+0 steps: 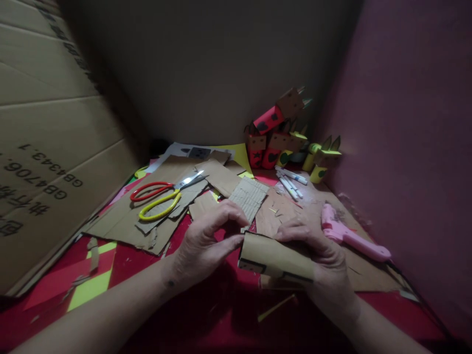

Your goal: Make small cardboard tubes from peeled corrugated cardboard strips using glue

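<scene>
A brown cardboard tube (276, 253) with dark drawn lines lies tilted in the air, low in the middle of the view. My right hand (324, 255) wraps round its right end, fingers over the top. At the tube's left rim, my left hand (210, 236) has its thumb and curled fingers, which seem to pinch the edge; the exact contact is partly hidden. Just beyond the hands is a piece of corrugated cardboard (249, 196). Scissors (165, 194) with one red and one yellow handle rest on cardboard sheets (121, 223) to the left.
A pink glue gun (354, 238) lies at the right, its cord running along the wall. White markers (289, 184) lie at the back. Decorated red tubes (271, 152) and yellow tubes (317, 173) stand behind them. A large cardboard box (55, 137) walls off the left side.
</scene>
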Available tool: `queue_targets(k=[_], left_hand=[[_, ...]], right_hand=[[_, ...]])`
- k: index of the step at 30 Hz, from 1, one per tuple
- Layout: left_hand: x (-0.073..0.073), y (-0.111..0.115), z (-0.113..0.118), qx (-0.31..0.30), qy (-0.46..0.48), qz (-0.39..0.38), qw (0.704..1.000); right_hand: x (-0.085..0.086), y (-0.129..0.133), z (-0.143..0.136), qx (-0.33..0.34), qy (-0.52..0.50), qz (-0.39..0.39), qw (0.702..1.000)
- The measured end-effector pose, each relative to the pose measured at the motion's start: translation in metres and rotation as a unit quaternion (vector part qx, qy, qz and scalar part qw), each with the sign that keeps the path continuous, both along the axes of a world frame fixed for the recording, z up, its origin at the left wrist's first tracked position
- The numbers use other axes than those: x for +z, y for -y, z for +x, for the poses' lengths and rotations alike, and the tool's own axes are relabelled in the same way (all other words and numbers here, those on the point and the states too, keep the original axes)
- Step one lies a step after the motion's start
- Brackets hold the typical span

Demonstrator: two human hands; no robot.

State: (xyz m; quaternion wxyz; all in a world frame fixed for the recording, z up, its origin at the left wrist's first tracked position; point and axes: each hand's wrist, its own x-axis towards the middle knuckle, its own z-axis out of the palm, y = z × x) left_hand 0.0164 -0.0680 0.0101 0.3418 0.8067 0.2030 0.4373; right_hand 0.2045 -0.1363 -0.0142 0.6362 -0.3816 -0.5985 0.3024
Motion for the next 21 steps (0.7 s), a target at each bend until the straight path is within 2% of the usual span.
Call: queue_targets(k=[5, 13, 21], left_hand=[[0.0007, 0.002, 0.001, -0.018, 0.021, 0.002, 1.0], [-0.0001, 0.0047, 0.0014, -0.047, -0.003, -0.003, 0.999], [-0.0032, 0.0056, 0.0007, -0.069, -0.011, -0.003, 0.998]], right_hand=[[-0.0041, 0.0015, 0.0008, 0.033, 0.035, -0.009, 0.999], [-0.0003, 0.0018, 0.0038, 0.088, 0.117, -0.002, 0.989], [-0.0027, 0.0026, 0.0051, 0.097, 0.102, -0.001, 0.99]])
